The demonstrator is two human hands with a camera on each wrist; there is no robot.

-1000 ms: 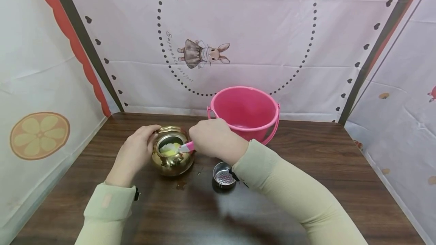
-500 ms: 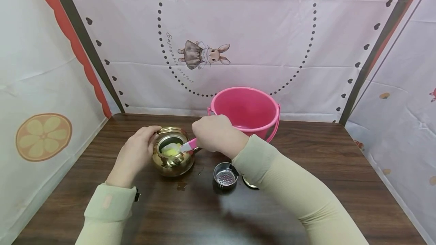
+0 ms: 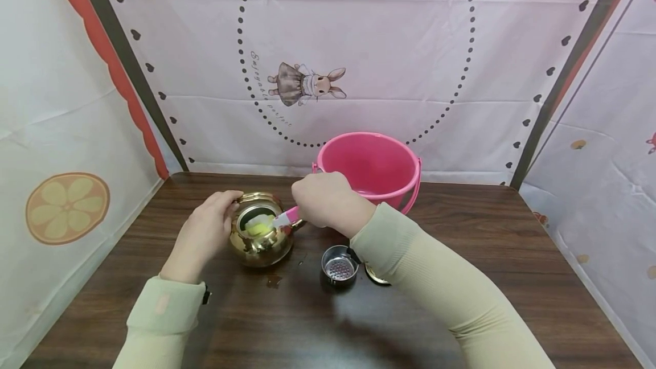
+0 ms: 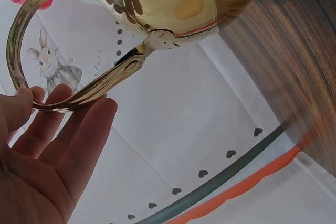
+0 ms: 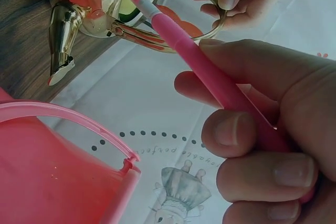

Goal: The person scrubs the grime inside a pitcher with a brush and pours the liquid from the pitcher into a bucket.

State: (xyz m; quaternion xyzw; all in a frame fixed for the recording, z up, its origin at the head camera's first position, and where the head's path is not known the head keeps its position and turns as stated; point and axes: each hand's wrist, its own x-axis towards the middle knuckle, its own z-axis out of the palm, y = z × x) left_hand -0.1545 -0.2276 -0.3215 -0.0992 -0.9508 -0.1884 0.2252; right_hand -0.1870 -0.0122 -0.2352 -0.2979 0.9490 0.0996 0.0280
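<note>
A shiny gold teapot stands uncovered on the table, its spout pointing away from the left hand. My left hand holds its raised handle, thumb on one side and fingers on the other. In my right hand is a pink-handled sponge brush, gripped with curled fingers. The brush's yellow-and-white sponge head sits within the teapot's round mouth; its lower part is hidden inside.
Behind the right hand stands a pink bucket. A metal strainer lies right of the teapot, beside a round gold-rimmed lid partly under the right sleeve. Small wet spots mark the table. Printed cloth hangs around it.
My right hand has shifted slightly right and up, with more of the brush handle showing. The round lid has come into sight beside the sleeve. My left hand stays on the handle.
</note>
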